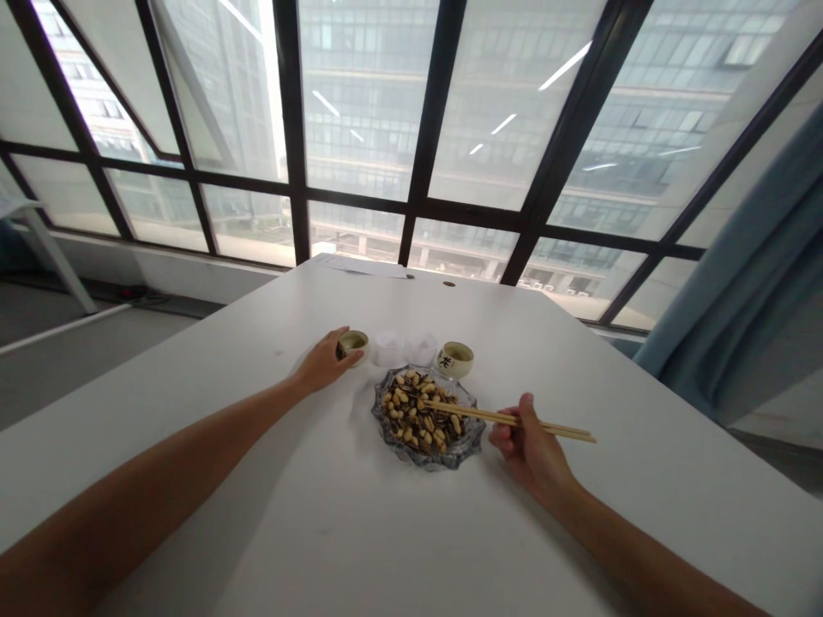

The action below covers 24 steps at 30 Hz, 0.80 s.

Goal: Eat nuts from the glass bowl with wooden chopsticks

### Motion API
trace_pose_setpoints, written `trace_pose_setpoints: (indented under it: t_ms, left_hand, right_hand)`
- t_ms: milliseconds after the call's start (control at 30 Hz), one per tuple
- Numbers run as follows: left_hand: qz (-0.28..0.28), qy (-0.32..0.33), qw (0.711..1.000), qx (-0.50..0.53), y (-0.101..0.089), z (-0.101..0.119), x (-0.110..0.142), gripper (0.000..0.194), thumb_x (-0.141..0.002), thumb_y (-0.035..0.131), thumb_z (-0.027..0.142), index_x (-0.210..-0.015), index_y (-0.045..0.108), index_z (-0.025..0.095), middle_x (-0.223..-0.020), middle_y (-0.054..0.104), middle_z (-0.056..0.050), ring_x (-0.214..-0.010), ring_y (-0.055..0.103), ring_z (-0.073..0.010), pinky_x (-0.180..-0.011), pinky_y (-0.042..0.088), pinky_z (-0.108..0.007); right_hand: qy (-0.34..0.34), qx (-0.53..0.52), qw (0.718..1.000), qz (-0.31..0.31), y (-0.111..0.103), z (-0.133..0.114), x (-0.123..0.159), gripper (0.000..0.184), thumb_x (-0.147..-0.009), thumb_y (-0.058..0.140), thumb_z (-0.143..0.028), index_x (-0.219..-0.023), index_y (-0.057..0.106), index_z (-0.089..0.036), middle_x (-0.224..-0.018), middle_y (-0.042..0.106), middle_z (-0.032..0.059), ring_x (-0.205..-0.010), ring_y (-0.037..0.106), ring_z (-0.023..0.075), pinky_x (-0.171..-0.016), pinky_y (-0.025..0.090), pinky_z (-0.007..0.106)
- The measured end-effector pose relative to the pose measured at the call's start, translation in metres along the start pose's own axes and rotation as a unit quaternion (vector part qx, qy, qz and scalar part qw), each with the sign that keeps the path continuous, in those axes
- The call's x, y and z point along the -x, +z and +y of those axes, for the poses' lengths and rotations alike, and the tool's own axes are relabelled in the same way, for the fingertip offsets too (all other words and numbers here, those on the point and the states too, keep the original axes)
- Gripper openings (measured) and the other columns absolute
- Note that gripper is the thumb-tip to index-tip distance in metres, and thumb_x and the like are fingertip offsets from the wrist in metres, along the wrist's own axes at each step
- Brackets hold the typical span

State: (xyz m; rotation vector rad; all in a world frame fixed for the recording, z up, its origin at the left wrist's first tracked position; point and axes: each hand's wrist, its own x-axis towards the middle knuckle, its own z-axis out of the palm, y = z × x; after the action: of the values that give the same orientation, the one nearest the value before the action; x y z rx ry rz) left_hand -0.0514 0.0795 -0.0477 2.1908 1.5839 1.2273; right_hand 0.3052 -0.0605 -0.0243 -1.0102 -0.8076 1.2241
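My right hand point(531, 447) grips a pair of wooden chopsticks point(472, 412), their tips down among the nuts and seeds. Peanuts in the shell mixed with dark striped sunflower seeds point(411, 413) fill much of a clear, scalloped glass plate point(467, 441). Whether the tips pinch a piece is too small to tell. To the plate's upper left, my left hand point(327, 360) is wrapped around the side of a small pale green teacup point(355, 343), which stands on the table. Another such cup point(455, 361), with dark lettering, stands behind the plate's right side.
Two small whitish translucent containers point(387, 348) stand between the cups on the white table point(309, 514). Papers point(360, 266) and a small brown disc point(448, 284) lie at the far edge, before the windows. A blue curtain point(733, 300) hangs at right.
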Motion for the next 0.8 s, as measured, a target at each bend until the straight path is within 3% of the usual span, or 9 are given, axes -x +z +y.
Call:
trace_pose_setpoints:
  t_ms: [167,500,800]
  left_hand:
    - [-0.008,-0.004,1.000,0.004,-0.001,0.000,0.000,0.071,-0.084,0.059,0.057,-0.140,0.051,0.014,-0.138,0.059,-0.017,-0.124,0.058,-0.0315,-0.107,0.045,-0.044]
    - [-0.012,-0.002,1.000,0.000,-0.001,0.000,-0.001,0.072,-0.085,0.057,0.058,-0.139,0.051,0.012,-0.139,0.058,-0.018,-0.126,0.057,-0.0319,-0.108,0.045,-0.044]
    - [-0.014,0.000,1.000,0.005,0.000,-0.002,-0.001,0.070,-0.085,0.058,0.058,-0.140,0.050,0.015,-0.138,0.059,-0.016,-0.125,0.057,-0.0311,-0.108,0.045,-0.044]
  right_hand:
    - [-0.028,0.019,0.999,-0.006,-0.004,0.003,-0.005,0.054,-0.070,0.074,-0.073,-0.066,0.063,-0.020,-0.048,0.054,-0.0002,-0.040,0.048,0.0126,-0.039,0.045,0.028]
    - [-0.133,0.059,0.988,0.054,-0.009,0.007,-0.017,0.058,-0.068,0.074,-0.075,-0.067,0.067,-0.017,-0.050,0.059,0.0026,-0.044,0.054,0.0141,-0.039,0.045,0.027]
    - [-0.158,0.074,0.983,0.064,-0.009,0.007,-0.019,0.057,-0.068,0.075,-0.073,-0.068,0.069,-0.017,-0.053,0.063,0.0046,-0.047,0.058,0.0154,-0.043,0.048,0.027]
